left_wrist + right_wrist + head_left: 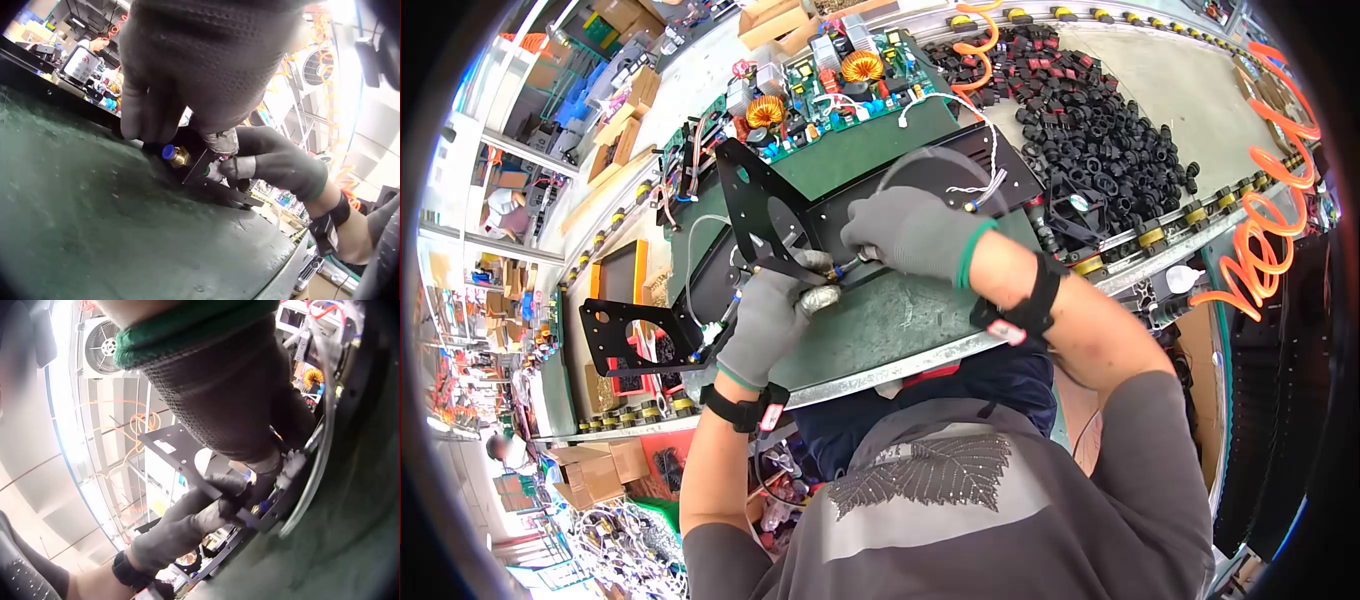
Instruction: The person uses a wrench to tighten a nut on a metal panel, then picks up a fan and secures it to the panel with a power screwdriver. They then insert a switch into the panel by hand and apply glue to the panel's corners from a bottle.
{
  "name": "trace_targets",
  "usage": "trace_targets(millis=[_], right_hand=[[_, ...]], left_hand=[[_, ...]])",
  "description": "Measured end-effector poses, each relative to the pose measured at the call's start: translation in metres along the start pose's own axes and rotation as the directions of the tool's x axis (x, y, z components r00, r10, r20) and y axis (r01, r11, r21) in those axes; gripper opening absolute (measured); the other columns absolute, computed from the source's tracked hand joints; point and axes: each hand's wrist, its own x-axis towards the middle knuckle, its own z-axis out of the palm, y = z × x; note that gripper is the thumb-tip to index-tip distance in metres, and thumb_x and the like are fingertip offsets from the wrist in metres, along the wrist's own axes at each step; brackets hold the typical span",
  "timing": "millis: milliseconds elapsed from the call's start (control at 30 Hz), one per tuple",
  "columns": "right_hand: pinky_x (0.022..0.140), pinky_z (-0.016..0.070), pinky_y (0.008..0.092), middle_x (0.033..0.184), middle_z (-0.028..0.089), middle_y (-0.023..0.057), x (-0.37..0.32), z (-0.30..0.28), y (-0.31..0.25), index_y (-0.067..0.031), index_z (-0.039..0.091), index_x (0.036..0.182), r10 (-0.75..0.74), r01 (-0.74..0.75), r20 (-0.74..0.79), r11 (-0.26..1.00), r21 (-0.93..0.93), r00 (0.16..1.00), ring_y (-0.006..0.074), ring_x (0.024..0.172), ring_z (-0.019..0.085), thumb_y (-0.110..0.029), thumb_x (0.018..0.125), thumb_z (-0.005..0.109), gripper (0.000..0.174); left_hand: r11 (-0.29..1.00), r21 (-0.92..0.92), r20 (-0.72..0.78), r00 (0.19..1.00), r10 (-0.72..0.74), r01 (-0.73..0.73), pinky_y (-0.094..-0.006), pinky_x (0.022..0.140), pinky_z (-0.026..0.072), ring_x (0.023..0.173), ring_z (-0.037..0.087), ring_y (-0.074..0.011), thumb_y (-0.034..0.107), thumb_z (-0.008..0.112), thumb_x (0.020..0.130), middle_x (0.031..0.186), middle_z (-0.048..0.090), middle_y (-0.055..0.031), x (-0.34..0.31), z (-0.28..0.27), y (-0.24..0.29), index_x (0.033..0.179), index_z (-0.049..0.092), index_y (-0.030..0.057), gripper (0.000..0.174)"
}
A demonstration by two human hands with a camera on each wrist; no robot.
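Observation:
My gloved left hand (765, 320) grips the edge of a black metal bracket (750, 195) with a large round cutout. Silvery tape wraps one of its fingertips. A brass tube fitting (180, 156) with a blue collar sits at the bracket's plate, just under the left fingers. From the other side, my gloved right hand (915, 235) comes close to the left one, fingers curled and pinching a small whitish part (214, 171) at the plate; its kind cannot be told, being mostly covered. A clear tube (315, 481) runs beside the right hand.
Green circuit boards (840, 110) with copper coils stand behind the brackets. Black plastic parts (1100, 140) lie heaped at the right. Another black bracket (635, 335) lies at the left. Orange coiled hoses (1265, 210) hang at the right. The green work surface (920, 310) has a metal front edge.

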Motion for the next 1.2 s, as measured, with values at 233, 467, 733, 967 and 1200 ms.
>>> trace_targets(millis=[233,467,733,967,1200], right_hand=[[0.067,0.0515,0.0402,0.081,0.071,0.0112,0.046,-0.031,0.000,-0.0098,0.075,0.083,-0.080,0.030,0.478,0.993,0.111,0.875,0.0298,0.077,0.067,-0.009,0.071,0.073,0.013],[0.080,0.0499,0.0455,0.098,0.067,0.0138,0.019,-0.015,-0.015,-0.0110,0.067,0.109,0.024,-0.019,-0.032,0.989,0.148,0.999,0.0354,0.092,0.064,-0.015,0.086,0.063,0.024],[0.086,0.0493,0.0448,0.112,0.060,0.0169,-0.055,-0.003,-0.093,-0.0076,0.046,0.134,0.197,-0.138,-0.191,0.949,0.284,0.962,0.0359,0.103,0.060,-0.021,0.083,0.069,0.057],[0.077,0.0517,0.0443,0.091,0.066,0.0148,-0.018,0.030,-0.101,-0.0060,0.064,0.108,0.401,-0.198,-0.341,0.844,0.498,0.850,0.0353,0.086,0.065,-0.016,0.084,0.066,0.026],[0.076,0.0531,0.0375,0.089,0.070,0.0129,-0.048,0.001,-0.112,-0.0073,0.067,0.098,0.446,-0.330,-0.112,0.788,0.519,0.888,0.0280,0.085,0.068,-0.005,0.082,0.061,0.017]], left_hand=[[0.982,0.163,0.015,0.996,0.092,-0.093,-0.0380,0.073,0.0506,0.083,0.065,-0.0294,0.033,0.079,0.076,0.095,0.068,-0.0092,-0.016,0.014,0.024,0.098,0.071,0.0063,0.036],[0.985,-0.098,0.092,0.987,-0.132,0.141,-0.0361,0.075,0.0551,0.089,0.069,-0.0291,0.032,0.081,0.074,0.099,0.070,-0.0104,-0.012,0.013,0.004,0.110,0.067,0.0050,0.047],[0.742,-0.037,-0.067,0.739,-0.670,0.669,-0.0325,0.078,0.0543,0.089,0.071,-0.0196,0.025,0.084,0.076,0.096,0.073,-0.0089,-0.146,-0.073,-0.011,0.112,0.065,0.0046,0.046],[0.817,-0.244,-0.295,0.763,-0.576,0.522,-0.0292,0.079,0.0506,0.092,0.061,-0.0140,0.022,0.089,0.070,0.105,0.068,-0.0067,-0.194,-0.131,-0.083,0.114,0.064,-0.0002,0.055],[0.981,-0.012,-0.163,0.968,-0.191,0.191,-0.0355,0.084,0.0460,0.092,0.059,-0.0204,0.019,0.085,0.067,0.094,0.066,-0.0037,-0.168,-0.130,-0.090,0.090,0.069,0.0039,0.032]])
